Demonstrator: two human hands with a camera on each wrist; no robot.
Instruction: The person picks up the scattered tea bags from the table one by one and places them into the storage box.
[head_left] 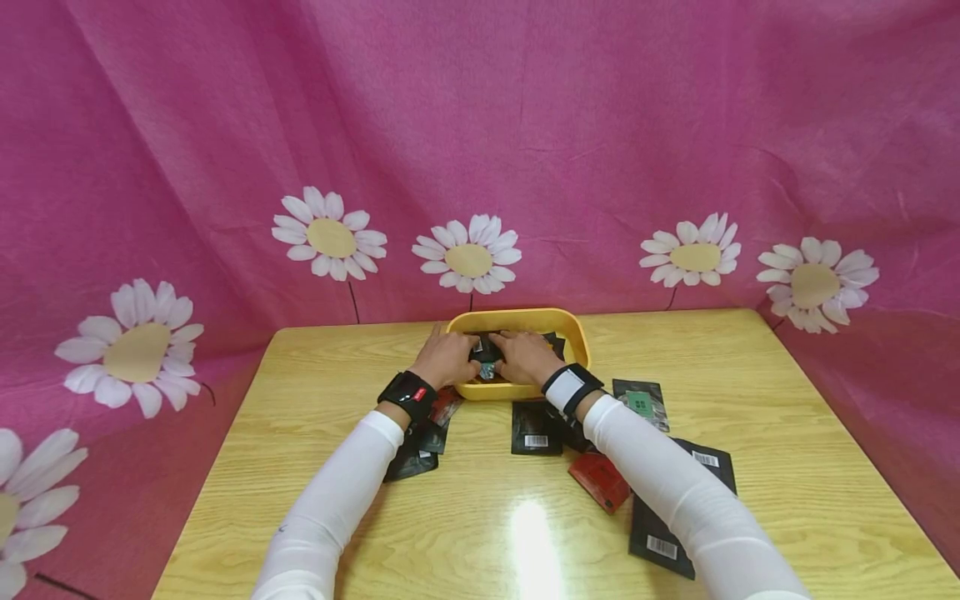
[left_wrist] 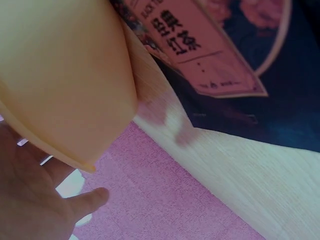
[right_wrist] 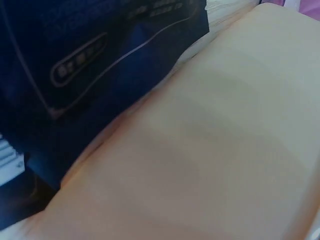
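Observation:
A yellow tub (head_left: 517,390) stands at the back edge of the table, with dark packets (head_left: 483,348) inside. My left hand (head_left: 444,358) reaches over its left rim. In the left wrist view, one finger of the left hand (left_wrist: 37,200) extends straight beyond the yellow rim. My right hand (head_left: 527,357) reaches in from the right, facing the left one. Thumb and forefinger of each hand are spread apart over the packets. A small green-patterned patch (head_left: 487,370) shows between the thumbs. The right fingertips are hidden in the right wrist view by the tub wall (right_wrist: 200,130).
Dark packets (head_left: 414,460) lie under the left wrist, one with a red tea label (left_wrist: 215,60). Before the tub lie a black packet (head_left: 536,433), a red packet (head_left: 600,482), a green-labelled packet (head_left: 641,404) and larger black pouches (head_left: 660,533). A pink curtain (head_left: 570,150) hangs behind.

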